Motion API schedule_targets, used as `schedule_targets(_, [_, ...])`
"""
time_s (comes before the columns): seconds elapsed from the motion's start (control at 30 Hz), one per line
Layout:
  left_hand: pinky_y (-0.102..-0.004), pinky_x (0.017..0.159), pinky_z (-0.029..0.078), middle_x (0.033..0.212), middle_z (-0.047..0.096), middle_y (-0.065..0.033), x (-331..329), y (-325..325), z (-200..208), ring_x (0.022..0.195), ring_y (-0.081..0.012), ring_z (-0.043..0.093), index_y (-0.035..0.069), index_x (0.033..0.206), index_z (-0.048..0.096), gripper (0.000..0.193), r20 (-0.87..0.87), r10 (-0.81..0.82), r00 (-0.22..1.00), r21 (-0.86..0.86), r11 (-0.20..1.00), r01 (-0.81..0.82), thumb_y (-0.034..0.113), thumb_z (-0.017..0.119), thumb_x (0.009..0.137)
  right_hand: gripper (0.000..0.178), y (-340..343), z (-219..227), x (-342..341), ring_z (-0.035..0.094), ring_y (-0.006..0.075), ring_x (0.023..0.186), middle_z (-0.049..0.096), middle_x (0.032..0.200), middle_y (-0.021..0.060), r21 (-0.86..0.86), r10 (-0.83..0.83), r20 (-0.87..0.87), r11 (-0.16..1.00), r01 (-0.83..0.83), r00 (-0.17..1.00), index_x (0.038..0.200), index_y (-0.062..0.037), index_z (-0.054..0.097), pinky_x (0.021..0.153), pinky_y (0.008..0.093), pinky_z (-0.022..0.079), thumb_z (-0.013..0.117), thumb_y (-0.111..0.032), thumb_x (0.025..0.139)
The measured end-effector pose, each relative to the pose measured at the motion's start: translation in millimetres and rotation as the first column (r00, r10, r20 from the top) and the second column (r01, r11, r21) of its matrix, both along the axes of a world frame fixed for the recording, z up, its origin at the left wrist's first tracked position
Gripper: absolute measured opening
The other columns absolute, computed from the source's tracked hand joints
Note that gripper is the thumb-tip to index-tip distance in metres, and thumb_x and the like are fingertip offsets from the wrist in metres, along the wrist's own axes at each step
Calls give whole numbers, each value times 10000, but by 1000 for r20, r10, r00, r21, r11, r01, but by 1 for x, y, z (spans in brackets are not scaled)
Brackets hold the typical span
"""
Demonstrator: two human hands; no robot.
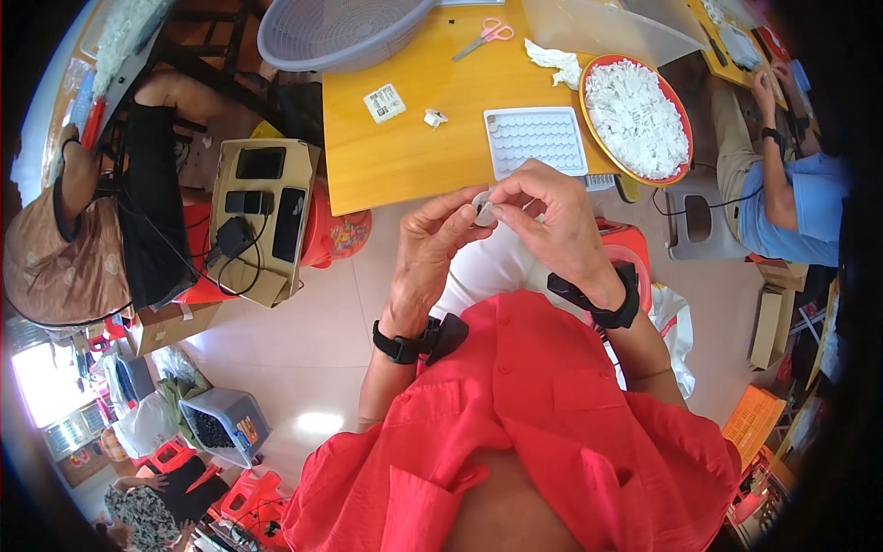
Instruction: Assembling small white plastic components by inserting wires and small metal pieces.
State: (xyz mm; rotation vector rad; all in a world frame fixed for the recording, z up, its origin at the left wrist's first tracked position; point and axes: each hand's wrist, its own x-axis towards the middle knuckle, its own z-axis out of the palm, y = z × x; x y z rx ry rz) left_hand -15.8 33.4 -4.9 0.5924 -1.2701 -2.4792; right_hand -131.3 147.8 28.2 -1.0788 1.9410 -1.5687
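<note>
A small round white piece [482,208] with a dark spot in its middle sits between my two hands, just off the near edge of the table. My left hand [434,228] pinches it from the left between thumb and fingers. From the right, the thumb and forefinger of my right hand [550,216] close on its other side. Just beyond my hands lies a white tray [580,152] with rows of scalloped hollows. To its right, a round red-rimmed tray [686,138] holds a heap of small white pieces [636,118].
Pink-handled scissors [498,30], a crumpled white cloth [555,63], a printed square card [384,103] and a small white part [435,119] lie on the yellow table [368,175]. A grey basket [336,64] stands behind. Left, a cardboard box [235,175] holds phones. Other people sit on both sides.
</note>
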Motion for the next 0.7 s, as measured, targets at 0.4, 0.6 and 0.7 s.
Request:
schedule_targets(0.4, [-292,793,536,1029,616,-122,-5,-1,1,869,-177,617,-14,1093,592,255,32,-26,999,-3,1000,26,97,576,863,88,0,-9,4,591,204,603,540,731,93,-4,-37,-108,999,37,993,769,2,573,532,287,474,628,42,713])
schedule_targets(0.6, [-293,791,537,999,624,-102,-6,1,-3,877,-164,612,1,1102,590,246,26,-1,1000,-2,1000,1,82,557,872,94,-4,-27,14,579,217,602,535,732,81,-90,-153,-316,987,132,936,776,-13,582,523,296,466,638,31,714])
schedule_targets(0.7, [-297,782,538,982,622,-100,-6,2,-2,872,-162,612,-7,1074,596,224,38,16,999,-28,1000,-15,80,554,872,110,-6,-35,18,578,216,609,540,744,85,-150,-205,-343,975,161,917,813,-15,596,527,282,472,637,30,722])
